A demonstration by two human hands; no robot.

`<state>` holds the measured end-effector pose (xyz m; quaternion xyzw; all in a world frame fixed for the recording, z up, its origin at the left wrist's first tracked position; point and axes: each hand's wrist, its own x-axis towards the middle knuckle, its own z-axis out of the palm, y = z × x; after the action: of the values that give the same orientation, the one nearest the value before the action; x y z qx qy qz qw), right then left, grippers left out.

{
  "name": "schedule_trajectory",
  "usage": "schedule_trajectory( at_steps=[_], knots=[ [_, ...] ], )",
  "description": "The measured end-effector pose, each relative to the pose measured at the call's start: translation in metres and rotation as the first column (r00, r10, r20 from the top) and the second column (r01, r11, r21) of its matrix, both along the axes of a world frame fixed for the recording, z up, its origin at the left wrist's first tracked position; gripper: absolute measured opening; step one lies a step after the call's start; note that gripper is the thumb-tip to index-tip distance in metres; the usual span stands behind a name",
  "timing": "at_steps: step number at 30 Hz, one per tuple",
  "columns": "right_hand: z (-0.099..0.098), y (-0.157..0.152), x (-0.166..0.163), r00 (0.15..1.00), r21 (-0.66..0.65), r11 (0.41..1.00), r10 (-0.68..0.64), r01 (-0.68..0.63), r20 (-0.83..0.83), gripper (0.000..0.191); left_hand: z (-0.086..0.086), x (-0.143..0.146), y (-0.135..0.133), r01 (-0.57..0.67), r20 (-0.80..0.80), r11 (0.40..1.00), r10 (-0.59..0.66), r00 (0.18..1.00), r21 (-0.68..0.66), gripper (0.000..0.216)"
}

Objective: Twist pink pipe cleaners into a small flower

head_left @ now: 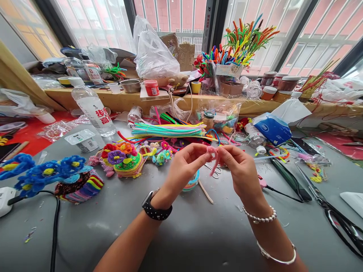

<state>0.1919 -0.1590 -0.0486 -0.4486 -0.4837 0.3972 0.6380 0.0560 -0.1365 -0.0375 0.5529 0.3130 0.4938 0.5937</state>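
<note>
My left hand (184, 166) and my right hand (241, 170) meet above the grey table (184, 234), both pinching a pink pipe cleaner (213, 158) that is bent into a loop, its tail hanging down between them. A black watch sits on my left wrist, bracelets on my right. Just beyond my hands lies a bundle of pastel pipe cleaners (170, 130). Finished pipe-cleaner flowers (124, 158) lie to the left of my left hand. A small roll of coloured tape (193, 182) is partly hidden under my left hand.
Blue pipe-cleaner flowers (42, 173) lie at the far left by a power cable. A water bottle (92, 107), a tissue pack (272, 128), black scissors (337, 215) at the right and a pot of upright pipe cleaners (241, 41) on the wooden ledge surround the work spot.
</note>
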Motion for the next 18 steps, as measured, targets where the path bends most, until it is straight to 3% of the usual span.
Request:
schedule_trajectory(
  at_steps=[8, 15, 18],
  knots=[
    [-0.0016, -0.001, -0.001, 0.996, 0.02, 0.997, -0.07, 0.069, 0.054, 0.016, -0.0057, 0.0008, 0.0033, 0.106, 0.076, 0.989, -0.098, 0.992, -0.104, 0.021],
    [-0.0027, -0.0017, -0.0013, 0.976, 0.079, 0.99, -0.132, 0.12, 0.172, 0.017, -0.0036, 0.002, 0.0, 0.033, -0.009, 0.999, -0.034, 0.999, -0.041, 0.018],
    [-0.0025, -0.0019, -0.0039, 0.984, 0.067, 0.994, -0.096, 0.087, 0.149, 0.019, -0.0032, 0.0024, -0.0003, 0.0, -0.031, 1.0, -0.001, 1.0, -0.012, 0.017]
  ],
)
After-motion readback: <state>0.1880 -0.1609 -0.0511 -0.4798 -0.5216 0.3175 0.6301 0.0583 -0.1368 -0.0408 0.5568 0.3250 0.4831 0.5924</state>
